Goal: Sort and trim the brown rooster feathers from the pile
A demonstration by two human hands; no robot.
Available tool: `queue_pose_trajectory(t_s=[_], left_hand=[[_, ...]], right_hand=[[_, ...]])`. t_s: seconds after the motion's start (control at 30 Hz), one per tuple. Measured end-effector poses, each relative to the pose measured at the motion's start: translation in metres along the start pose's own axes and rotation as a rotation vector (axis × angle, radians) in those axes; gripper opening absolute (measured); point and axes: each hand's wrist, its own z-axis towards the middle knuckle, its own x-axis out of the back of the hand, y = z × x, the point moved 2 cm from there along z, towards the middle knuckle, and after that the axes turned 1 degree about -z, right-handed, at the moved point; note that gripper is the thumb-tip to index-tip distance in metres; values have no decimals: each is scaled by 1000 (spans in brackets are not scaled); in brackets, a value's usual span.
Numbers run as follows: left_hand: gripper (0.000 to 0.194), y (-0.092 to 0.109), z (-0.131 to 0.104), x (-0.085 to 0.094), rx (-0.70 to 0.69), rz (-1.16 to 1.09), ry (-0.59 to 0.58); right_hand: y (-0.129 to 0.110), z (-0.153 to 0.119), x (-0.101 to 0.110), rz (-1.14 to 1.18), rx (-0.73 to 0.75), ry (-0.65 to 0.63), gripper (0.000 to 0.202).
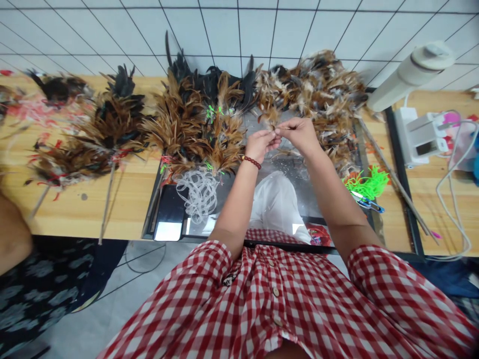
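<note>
My left hand point(263, 143), with a beaded bracelet point(252, 161) at its wrist, meets my right hand point(300, 133) over the dark glossy work surface point(239, 197). Both are closed in a pinch, fingertips touching. A small tan feather point(271, 118) sticks up from between them; its lower end is hidden by the fingers. Left of my hands lie bunches of brown feathers point(179, 117) with black tips, some with bright green ties point(211, 113). A pile of loose mottled feathers point(318, 89) spreads behind and right of my right hand.
Nearer me lie a phone point(168, 209) and tangled clear bands point(198, 194). At right are green ties point(368, 183), blue-handled snips point(368, 203), a thin stick point(396, 179), a bottle point(411, 75) and a charger point(422, 132). Another person's arm point(13, 234) shows at left, near feather bundles on sticks point(108, 194).
</note>
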Motion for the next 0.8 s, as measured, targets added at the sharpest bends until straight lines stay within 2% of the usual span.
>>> queue_pose_trajectory(t_s=[0.17, 0.3, 0.37, 0.47, 0.57, 0.63, 0.7, 0.8], left_hand=[[28, 0, -4, -2, 12, 57, -64], [29, -3, -4, -6, 22, 89, -101], [30, -2, -3, -6, -1, 46, -46], [28, -1, -1, -6, -33, -13, 37], [27, 1, 2, -4, -50, -31, 63], [26, 0, 2, -3, -56, -33, 73], [23, -1, 3, -2, -59, -26, 85], [20, -3, 2, -2, -39, -11, 97]], right_hand=[[1, 2, 11, -115, 24, -42, 6], [-6, -7, 28, -432, 62, -43, 15], [-12, -17, 35, -688, 70, -119, 19], [-18, -34, 39, -1095, 8, -305, 24], [-18, -45, 37, -1279, -58, -384, 23], [-12, -44, 36, -1271, -60, -353, 16], [-4, -39, 37, -1133, -23, -264, 8], [6, -26, 38, -622, -7, -74, 3]])
